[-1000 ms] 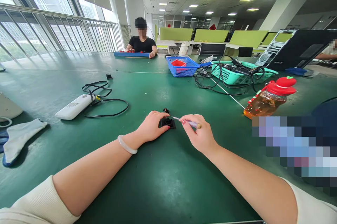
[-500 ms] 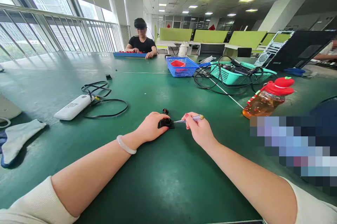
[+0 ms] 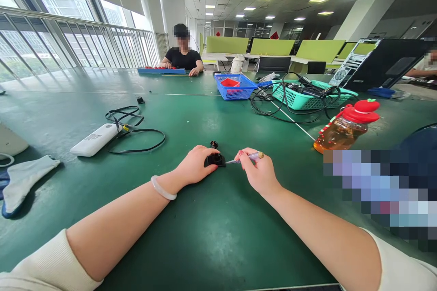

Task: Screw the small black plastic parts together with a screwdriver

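Observation:
On the green tabletop, my left hand [image 3: 197, 165] grips a small black part [image 3: 215, 160] that looks like a flat plate with a raised round piece; its exact kind is unclear. The fingers hide its left side. My right hand [image 3: 258, 171] is closed around a screwdriver [image 3: 254, 155] with a translucent purple handle and yellowish end. The metal shaft points left, its tip at the right edge of the black part; whether it touches I cannot tell. Just beyond the black part lies a small dark round piece [image 3: 214, 144].
A white power bank [image 3: 95, 140] with a black cable [image 3: 146, 150] lies left. Farther back are a blue basket [image 3: 235, 93] and a teal basket [image 3: 293, 99] with cables. A red-lidded bottle [image 3: 343, 134] stands right. A person [image 3: 184, 57] sits across the table.
The screwdriver tip has shifted slightly down, toward the near right edge of the black part. My left hand stays on that part. The person's blue tray across the table has moved left.

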The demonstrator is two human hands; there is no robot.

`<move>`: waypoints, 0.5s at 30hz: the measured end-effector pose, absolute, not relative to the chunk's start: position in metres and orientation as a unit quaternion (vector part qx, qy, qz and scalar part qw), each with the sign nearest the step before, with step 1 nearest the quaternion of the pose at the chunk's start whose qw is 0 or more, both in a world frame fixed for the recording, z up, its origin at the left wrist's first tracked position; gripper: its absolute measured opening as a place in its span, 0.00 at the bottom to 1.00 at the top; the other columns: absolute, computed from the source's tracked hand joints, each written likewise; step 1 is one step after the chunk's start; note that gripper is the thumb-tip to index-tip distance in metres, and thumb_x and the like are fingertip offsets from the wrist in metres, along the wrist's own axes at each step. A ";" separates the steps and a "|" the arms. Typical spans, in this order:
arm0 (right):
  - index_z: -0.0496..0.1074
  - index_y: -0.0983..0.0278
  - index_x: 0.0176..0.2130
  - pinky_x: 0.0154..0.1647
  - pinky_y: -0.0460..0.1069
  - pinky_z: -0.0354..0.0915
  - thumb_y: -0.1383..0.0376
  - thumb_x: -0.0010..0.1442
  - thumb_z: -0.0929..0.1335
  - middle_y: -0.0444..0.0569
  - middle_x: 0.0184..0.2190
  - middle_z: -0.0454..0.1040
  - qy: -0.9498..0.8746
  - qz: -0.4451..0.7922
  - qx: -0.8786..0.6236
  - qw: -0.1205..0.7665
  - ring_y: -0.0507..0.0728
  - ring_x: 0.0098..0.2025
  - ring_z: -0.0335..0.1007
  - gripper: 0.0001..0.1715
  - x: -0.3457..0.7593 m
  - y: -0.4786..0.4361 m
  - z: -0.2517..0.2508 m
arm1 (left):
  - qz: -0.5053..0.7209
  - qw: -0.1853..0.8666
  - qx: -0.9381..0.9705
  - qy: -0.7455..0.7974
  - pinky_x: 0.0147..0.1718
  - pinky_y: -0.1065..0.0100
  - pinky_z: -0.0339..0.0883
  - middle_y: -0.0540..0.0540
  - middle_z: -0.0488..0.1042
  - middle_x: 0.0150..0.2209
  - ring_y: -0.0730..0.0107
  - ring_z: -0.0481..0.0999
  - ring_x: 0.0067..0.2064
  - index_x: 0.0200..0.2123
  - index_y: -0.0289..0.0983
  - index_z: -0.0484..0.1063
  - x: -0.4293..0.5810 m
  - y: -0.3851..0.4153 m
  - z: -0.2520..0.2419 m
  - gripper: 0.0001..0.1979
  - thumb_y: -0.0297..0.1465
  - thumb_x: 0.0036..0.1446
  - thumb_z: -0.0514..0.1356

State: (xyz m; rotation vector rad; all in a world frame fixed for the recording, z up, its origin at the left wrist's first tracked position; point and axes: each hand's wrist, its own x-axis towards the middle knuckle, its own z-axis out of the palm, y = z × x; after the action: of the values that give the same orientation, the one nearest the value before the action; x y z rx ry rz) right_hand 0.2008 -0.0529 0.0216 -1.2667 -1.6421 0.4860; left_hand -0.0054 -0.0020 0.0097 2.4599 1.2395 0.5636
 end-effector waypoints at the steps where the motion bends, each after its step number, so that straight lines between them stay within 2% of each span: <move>1: 0.71 0.61 0.25 0.24 0.48 0.55 0.53 0.64 0.60 0.43 0.18 0.66 -0.679 0.206 -0.520 0.475 0.52 0.21 0.60 0.24 0.201 -0.052 0.021 | 0.196 0.165 0.863 0.436 0.58 0.53 0.64 0.44 0.76 0.53 0.53 0.70 0.56 0.55 0.41 0.70 -0.005 -0.002 0.010 0.23 0.35 0.56 0.62; 5: 0.71 0.61 0.26 0.23 0.48 0.56 0.54 0.65 0.59 0.42 0.17 0.66 -0.693 0.210 -0.517 0.455 0.52 0.20 0.60 0.23 0.202 -0.050 0.020 | 0.190 0.165 0.861 0.441 0.58 0.54 0.64 0.45 0.76 0.52 0.54 0.70 0.56 0.55 0.41 0.71 -0.005 -0.002 0.011 0.23 0.35 0.56 0.63; 10: 0.71 0.60 0.26 0.38 0.51 0.63 0.61 0.64 0.60 0.45 0.23 0.74 -0.743 0.132 -0.441 0.486 0.56 0.31 0.69 0.18 0.202 -0.057 0.021 | 0.178 0.168 0.860 0.448 0.54 0.55 0.67 0.45 0.77 0.51 0.55 0.73 0.53 0.56 0.42 0.70 -0.005 -0.001 0.011 0.25 0.36 0.54 0.65; 15: 0.72 0.59 0.29 0.44 0.54 0.64 0.64 0.65 0.62 0.44 0.24 0.76 -0.791 0.137 -0.392 0.449 0.56 0.31 0.70 0.15 0.200 -0.059 0.021 | 0.166 0.173 0.866 0.438 0.54 0.56 0.68 0.44 0.77 0.50 0.55 0.73 0.52 0.57 0.43 0.70 -0.005 -0.001 0.012 0.27 0.36 0.53 0.67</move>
State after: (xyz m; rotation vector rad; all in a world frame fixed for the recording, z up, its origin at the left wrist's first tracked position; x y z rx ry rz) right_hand 0.1998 -0.0589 0.0212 -0.9685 -1.9570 0.3379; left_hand -0.0050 -0.0014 0.0124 2.4564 1.2425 0.4716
